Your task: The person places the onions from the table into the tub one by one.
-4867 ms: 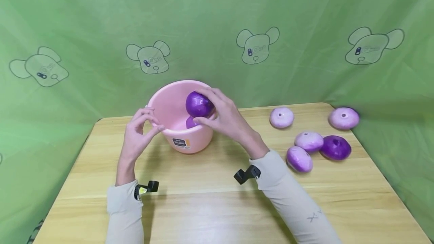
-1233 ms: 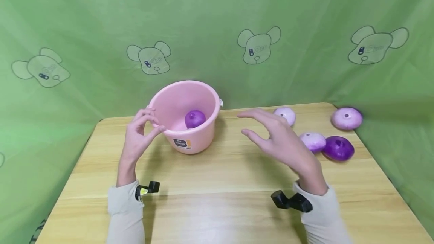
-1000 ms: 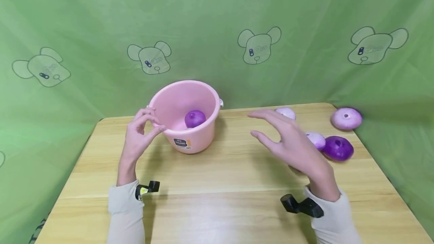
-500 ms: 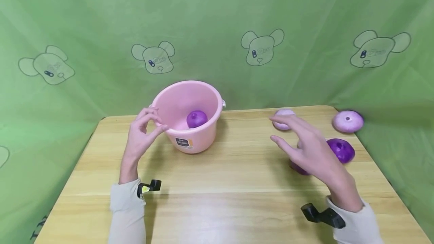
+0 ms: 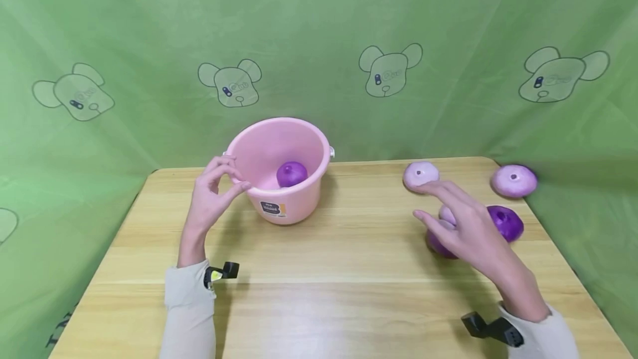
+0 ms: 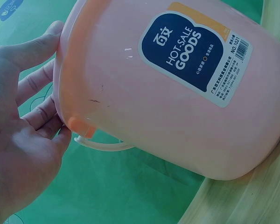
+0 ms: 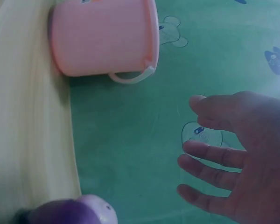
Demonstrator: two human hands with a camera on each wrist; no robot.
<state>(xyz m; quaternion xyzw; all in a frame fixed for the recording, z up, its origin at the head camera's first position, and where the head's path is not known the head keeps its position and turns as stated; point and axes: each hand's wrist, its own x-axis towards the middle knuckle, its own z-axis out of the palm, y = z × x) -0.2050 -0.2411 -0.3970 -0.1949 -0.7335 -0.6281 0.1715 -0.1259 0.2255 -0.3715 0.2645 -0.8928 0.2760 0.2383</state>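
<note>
My left hand (image 5: 211, 195) grips the rim of a pink bucket (image 5: 299, 206), with the thumb near the front and fingers further back along it. The left wrist view has the thumb pressed to the bucket's lip (image 6: 60, 70). One purple onion (image 5: 291, 173) lies inside. Over the right of the table hovers my right hand (image 5: 468, 231), fingers apart and holding nothing. Below it are a purple onion (image 5: 438, 245) and a paler one (image 5: 446, 214), both partly covered by the hand. Against its far side shows a dark purple onion (image 5: 507, 223).
Two pale onions lie toward the back: one (image 5: 421, 172) just beyond my right fingertips, the other (image 5: 514, 181) at the right corner of the wooden table (image 5: 319, 303). A green cloth (image 5: 309, 26) with printed bear heads hangs around the table's back and sides.
An onion in my right hand was let go inside the bucket. That hand has since swung right, over the onions on the table. My left hand stays at the bucket rim.
</note>
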